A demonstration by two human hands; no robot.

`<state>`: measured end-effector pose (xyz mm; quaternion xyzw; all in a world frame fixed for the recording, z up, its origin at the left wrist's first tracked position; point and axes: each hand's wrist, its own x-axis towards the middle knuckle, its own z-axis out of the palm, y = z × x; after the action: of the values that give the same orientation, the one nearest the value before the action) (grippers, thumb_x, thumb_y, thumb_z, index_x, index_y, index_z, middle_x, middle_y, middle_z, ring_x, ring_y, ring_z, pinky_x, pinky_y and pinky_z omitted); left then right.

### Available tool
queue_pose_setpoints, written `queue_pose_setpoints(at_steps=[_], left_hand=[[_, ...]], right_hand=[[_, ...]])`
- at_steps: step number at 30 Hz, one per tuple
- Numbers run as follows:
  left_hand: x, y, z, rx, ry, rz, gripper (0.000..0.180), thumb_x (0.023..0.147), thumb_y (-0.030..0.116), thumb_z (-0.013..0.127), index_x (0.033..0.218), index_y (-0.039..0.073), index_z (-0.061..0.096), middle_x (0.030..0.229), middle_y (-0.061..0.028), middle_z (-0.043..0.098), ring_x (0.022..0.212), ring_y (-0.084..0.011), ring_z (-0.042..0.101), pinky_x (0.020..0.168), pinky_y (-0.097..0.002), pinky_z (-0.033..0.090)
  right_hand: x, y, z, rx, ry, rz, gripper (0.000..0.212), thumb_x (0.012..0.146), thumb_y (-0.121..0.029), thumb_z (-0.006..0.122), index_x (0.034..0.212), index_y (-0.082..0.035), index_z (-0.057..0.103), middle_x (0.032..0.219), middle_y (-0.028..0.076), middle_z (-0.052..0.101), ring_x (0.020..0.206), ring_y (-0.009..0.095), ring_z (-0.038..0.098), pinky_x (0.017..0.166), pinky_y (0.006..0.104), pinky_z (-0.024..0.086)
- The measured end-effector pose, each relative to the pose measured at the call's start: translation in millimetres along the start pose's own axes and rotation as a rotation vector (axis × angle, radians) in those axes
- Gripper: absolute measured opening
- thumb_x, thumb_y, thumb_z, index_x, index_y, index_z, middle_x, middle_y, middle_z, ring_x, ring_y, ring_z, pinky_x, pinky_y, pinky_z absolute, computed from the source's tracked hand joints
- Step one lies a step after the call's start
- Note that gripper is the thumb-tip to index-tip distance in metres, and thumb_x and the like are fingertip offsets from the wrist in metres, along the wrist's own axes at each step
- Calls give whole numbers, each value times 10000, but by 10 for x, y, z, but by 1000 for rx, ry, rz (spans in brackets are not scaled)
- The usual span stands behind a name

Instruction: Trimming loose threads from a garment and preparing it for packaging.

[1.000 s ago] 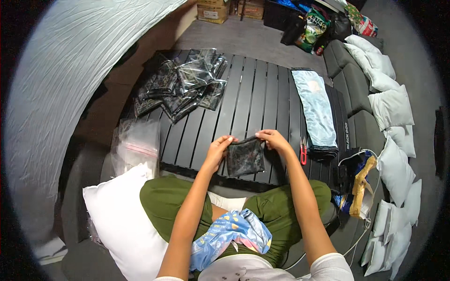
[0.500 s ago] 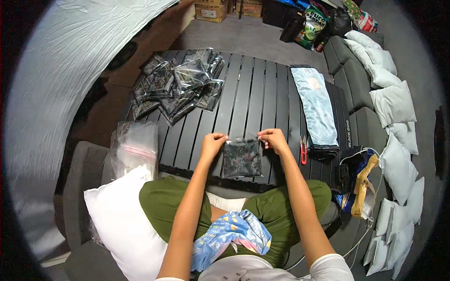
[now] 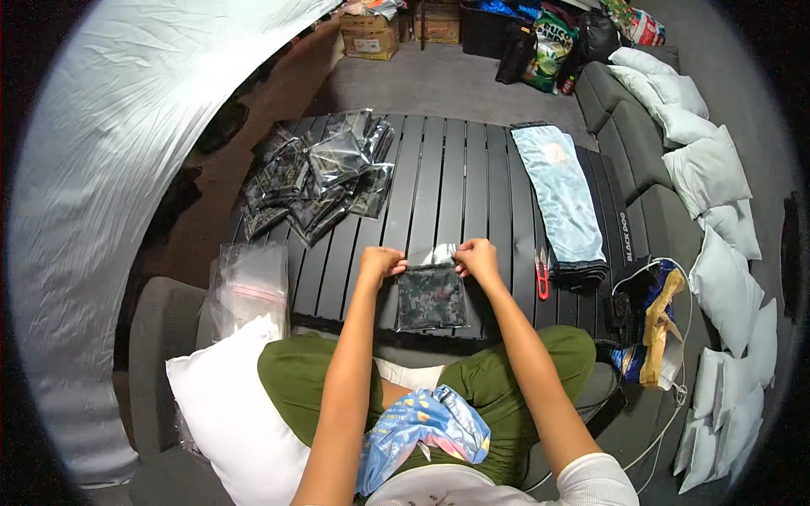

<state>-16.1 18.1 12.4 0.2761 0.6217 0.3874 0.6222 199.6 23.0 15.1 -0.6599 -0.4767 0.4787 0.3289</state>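
A clear plastic bag (image 3: 433, 295) with a folded dark camouflage-patterned cloth inside lies near the front edge of the slatted black table (image 3: 426, 181). My left hand (image 3: 383, 262) pinches its upper left corner. At the upper right corner, the fingers of my right hand (image 3: 477, 258) are closed on the plastic in the same way. Between my hands, the bag's transparent top strip catches the light. Farther off on the left, several similar filled bags (image 3: 337, 160) lie in a loose pile. Empty clear bags (image 3: 245, 282) are stacked at the table's left front corner.
Right of my hands lie red-handled thread snips (image 3: 542, 274) and a stack of folded cloths (image 3: 561, 194), pale blue on top. A white pillow (image 3: 240, 413) rests by my left side. White cushions (image 3: 717, 270) line the grey sofa, with a cable (image 3: 685, 337) beside it.
My hands have drawn slightly closer together at the bag's top corners. Its clear top strip now stands up and shines more. The whole view has shifted a little.
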Motion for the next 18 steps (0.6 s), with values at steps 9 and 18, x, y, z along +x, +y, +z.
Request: queue_pose_setpoints(at_steps=[9,18], left_hand=[[-194,-26,7,-183,-33,25,227,763,58,618,933,-79,556,825,-131,611,748,-193,622,638,-228,535],[-171,-155,-31,-302,-39,66,235,780,63,600,959,-77,539,860,-115,599,789,-196,618,659,-225,525]], right_hand=[[114,125,-169,457,-200,126,111,749,-9,564,800,89,563,717,154,605,627,230,635,529,270,539],[121,164,-142,558,-181,163,128,737,36,560,823,130,546,781,180,591,682,268,629,621,284,551]])
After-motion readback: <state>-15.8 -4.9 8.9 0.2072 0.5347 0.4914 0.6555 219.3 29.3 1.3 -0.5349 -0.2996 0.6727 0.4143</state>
